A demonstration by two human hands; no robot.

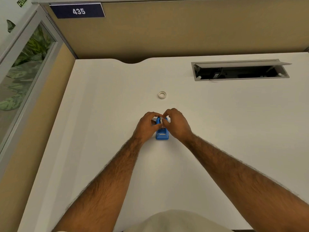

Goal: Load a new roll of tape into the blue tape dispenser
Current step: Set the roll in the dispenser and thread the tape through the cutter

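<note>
A small blue tape dispenser (161, 133) stands on the white desk (103, 114), its cutter end toward me. My left hand (147, 125) grips its left side. My right hand (177, 123) closes over its far end from the right, fingertips pinching something pale at the top of the dispenser; I cannot tell whether that is a roll or a core. A small whitish tape ring (162, 95) lies flat on the desk beyond both hands, apart from them.
An open cable hatch (240, 71) with a raised lid sits at the desk's far right. Tan partition walls (167, 30) close off the back and left, with a glass panel (25, 67) on the left. The desk's back edge has a curved notch (132, 61).
</note>
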